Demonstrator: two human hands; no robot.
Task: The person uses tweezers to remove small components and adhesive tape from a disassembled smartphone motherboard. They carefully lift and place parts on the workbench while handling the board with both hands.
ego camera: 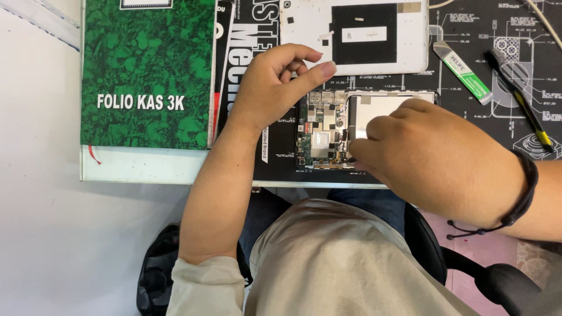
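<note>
An opened tablet lies on a black work mat, its green circuit board and silver battery exposed. My left hand hovers over the tablet's left end, fingers curled, thumb and forefinger close together; whether it pinches something small is unclear. My right hand rests on the tablet's right part, fingers bent down onto the battery edge near the board. It hides most of the battery. A black cord bracelet sits on that wrist.
The tablet's white back cover lies inner side up behind it. A green-covered ledger book lies at left. A small green-and-white tube and a black tool with yellow tip lie at right. A black chair is below.
</note>
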